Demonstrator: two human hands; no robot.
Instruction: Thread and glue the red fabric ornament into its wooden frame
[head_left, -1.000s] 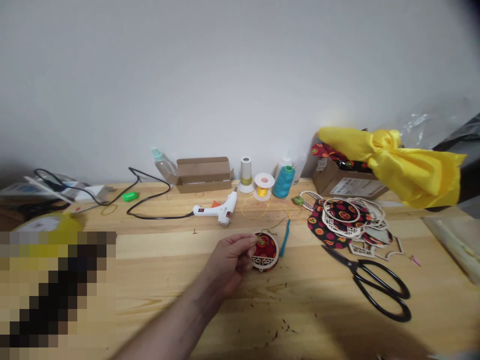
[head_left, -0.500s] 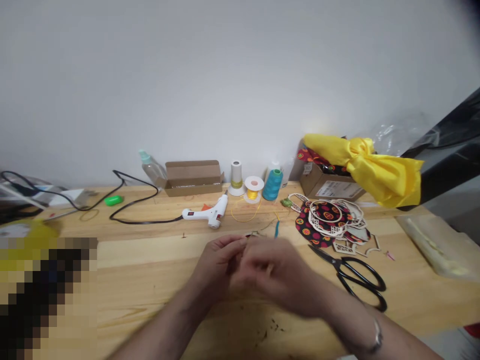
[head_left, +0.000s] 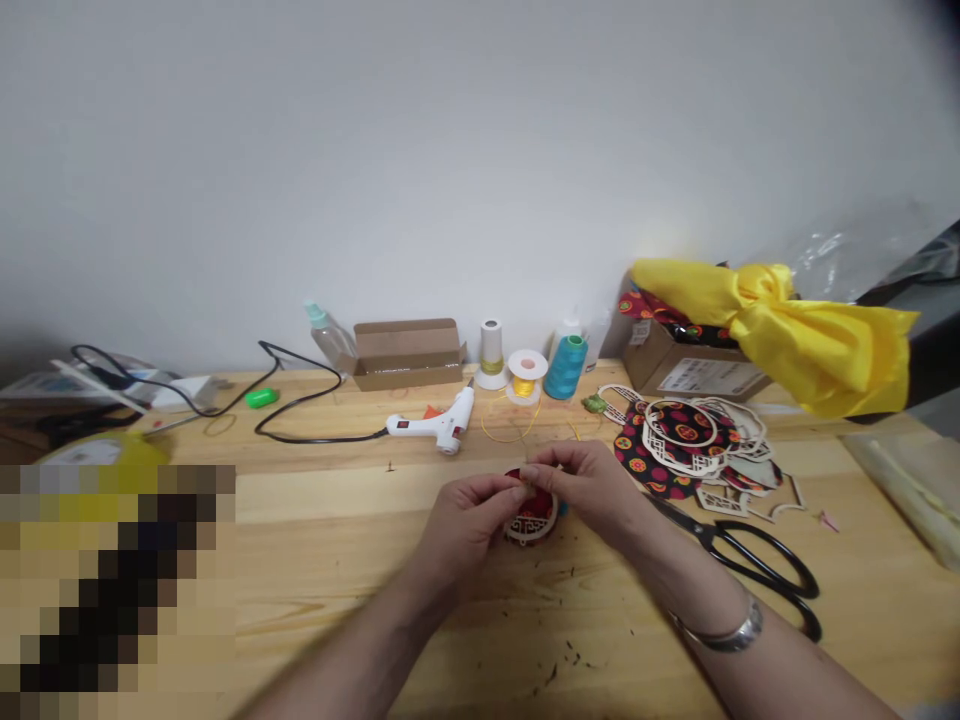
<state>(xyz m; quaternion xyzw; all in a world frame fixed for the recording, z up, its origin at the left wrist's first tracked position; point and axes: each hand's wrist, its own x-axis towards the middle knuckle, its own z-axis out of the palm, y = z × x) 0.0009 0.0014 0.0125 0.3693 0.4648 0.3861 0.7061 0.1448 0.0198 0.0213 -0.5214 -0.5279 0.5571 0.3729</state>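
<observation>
Near the middle of the table, a small round ornament (head_left: 531, 527) with red fabric and a pale openwork wooden frame shows between my hands. My left hand (head_left: 469, 515) is at its left, thumb and forefinger pinched at its upper part. From the right, my right hand (head_left: 581, 485) pinches close to the same spot, the fingertips of both hands nearly touching. What sits between the fingertips is too small to tell. A thin cord runs up from there toward the spool of yellow cord (head_left: 525, 385). A bit of teal shows beside the ornament, under my right hand.
Black-handled scissors (head_left: 765, 560) lie right of my right forearm. Patterned fabric and wooden frames (head_left: 682, 440) are piled behind them. A white glue gun (head_left: 442, 425), an open cardboard box (head_left: 409, 370) and a teal thread spool (head_left: 566, 368) stand or lie toward the wall.
My right hand, blurred and over my left before, has moved right and up and now pinches beside it. The round ornament has come into sight. The whole view has shifted slightly.
</observation>
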